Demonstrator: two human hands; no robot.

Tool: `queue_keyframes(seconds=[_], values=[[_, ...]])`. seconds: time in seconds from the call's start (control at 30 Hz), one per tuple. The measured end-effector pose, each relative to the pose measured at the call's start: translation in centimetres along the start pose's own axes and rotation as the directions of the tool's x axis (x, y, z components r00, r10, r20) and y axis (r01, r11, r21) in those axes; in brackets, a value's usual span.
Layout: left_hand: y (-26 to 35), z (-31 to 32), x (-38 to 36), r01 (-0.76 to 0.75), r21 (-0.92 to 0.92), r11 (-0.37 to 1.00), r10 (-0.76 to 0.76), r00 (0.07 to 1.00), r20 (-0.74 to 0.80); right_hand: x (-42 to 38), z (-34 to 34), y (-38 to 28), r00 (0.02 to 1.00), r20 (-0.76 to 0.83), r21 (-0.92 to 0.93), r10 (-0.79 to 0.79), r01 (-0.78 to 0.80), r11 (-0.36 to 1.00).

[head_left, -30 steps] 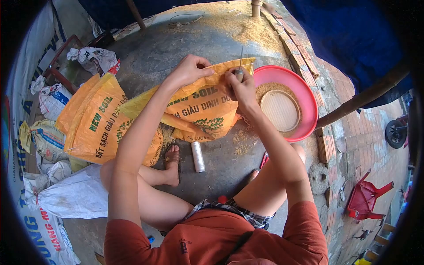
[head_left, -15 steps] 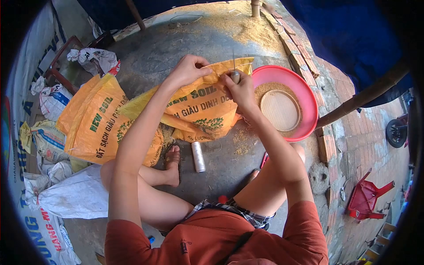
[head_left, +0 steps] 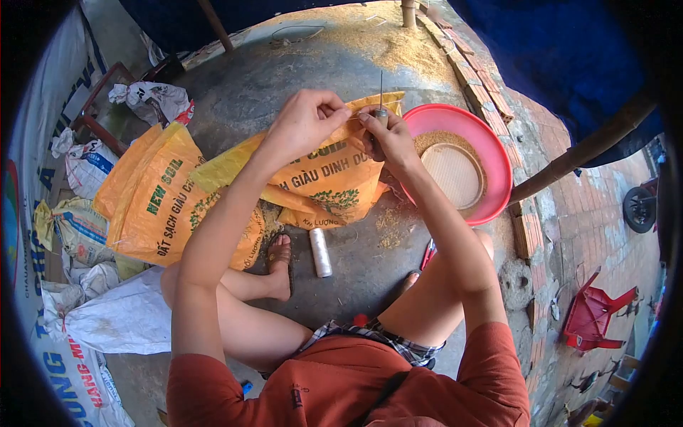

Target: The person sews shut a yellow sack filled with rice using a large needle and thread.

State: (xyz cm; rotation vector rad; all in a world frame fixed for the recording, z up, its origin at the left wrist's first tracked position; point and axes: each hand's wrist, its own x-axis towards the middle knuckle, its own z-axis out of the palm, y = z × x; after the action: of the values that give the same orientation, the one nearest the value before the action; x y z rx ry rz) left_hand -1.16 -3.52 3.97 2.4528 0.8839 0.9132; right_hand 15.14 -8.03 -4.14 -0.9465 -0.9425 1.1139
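Observation:
An orange "NEW SOIL" sack stands in front of me, its top edge just behind both hands. My right hand is closed around the handle of an awl, whose thin metal spike points up and away. My left hand is pinched shut by the sack's top edge, fingertips close to the right ones. Whatever lies between its fingers is too fine to make out. On the floor between my feet lies a spool of white thread.
A second orange sack lies at left, near white sacks. To the right, a pink basin holds grain and a round sieve. Beyond are a brick edging, a slanting pole and a red stool.
The awl has come away from the sack's edge and now points up clear of it. My left hand has shifted right, its fingers now pinched near my right hand.

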Motion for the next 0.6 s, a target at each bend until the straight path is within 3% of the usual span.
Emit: queue_keyframes(seconds=[0.07,0.1,0.17,0.27,0.3,0.37,0.53,0.6], values=[[-1.3,1.4,-0.4,0.207,-0.219,0.954,-0.178,0.973,0.145,-0.2,0.0,-0.1,0.998,0.058,-0.009,0.003,-0.003,1.0],[-1.8,2.0,-0.6,0.206,-0.218,0.954,-0.177,0.973,0.145,-0.3,0.2,-0.2,0.998,0.058,-0.008,0.002,-0.002,1.0],[-2.7,3.1,-0.9,0.366,-0.392,0.844,-0.33,0.931,0.157,-0.6,0.6,-0.3,0.999,0.046,-0.062,-0.005,0.008,0.998],[-1.7,2.5,-1.0,0.483,-0.401,0.779,-0.411,0.875,0.256,-0.8,0.8,0.2,0.991,0.118,-0.22,-0.061,0.086,0.972],[-1.8,2.5,-1.2,0.482,-0.4,0.779,-0.412,0.875,0.253,-0.8,0.9,0.6,0.991,0.121,-0.218,-0.062,0.087,0.972],[-2.2,3.1,-1.3,0.425,-0.454,0.783,-0.353,0.905,0.238,-0.9,1.0,1.2,0.959,0.147,-0.349,-0.241,0.278,0.895],[-2.1,3.3,-1.5,0.468,-0.536,0.702,-0.397,0.883,0.252,-1.3,1.2,1.5,0.962,0.055,-0.422,-0.269,0.267,0.866],[-2.0,3.2,-1.5,0.481,-0.549,0.683,-0.429,0.873,0.231,-1.4,1.1,1.1,0.98,0.005,-0.398,-0.197,0.182,0.899]])
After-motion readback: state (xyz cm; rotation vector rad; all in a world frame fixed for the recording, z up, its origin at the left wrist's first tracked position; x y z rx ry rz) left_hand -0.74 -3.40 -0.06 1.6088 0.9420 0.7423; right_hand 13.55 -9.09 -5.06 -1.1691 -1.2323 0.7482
